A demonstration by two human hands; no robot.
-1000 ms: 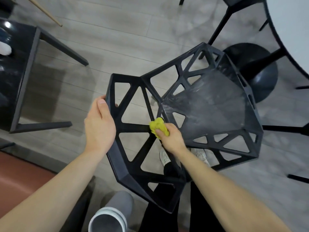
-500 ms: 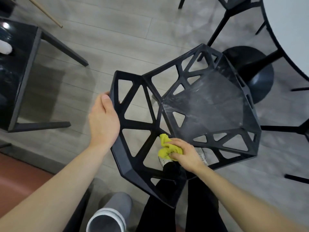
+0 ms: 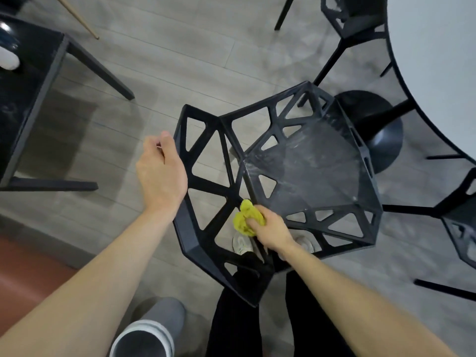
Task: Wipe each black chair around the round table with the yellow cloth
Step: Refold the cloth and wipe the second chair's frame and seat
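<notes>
Right now the black lattice-frame chair [image 3: 304, 176] with triangular cut-outs stands mid-scene, its smudged seat panel toward the right and its open-work backrest toward the near left. The right hand [image 3: 270, 229] has its fingers curled tight round the bunched yellow cloth [image 3: 246, 219], which presses on the frame where backrest meets seat, near side. The left hand [image 3: 161, 173] lies against the backrest's left outer edge with fingers curled; whether it actually clasps the rim cannot be told. At far right curves the white round table [image 3: 438, 73] on its black pedestal base [image 3: 378, 132], with two more black chairs [image 3: 358, 19] beside it.
</notes>
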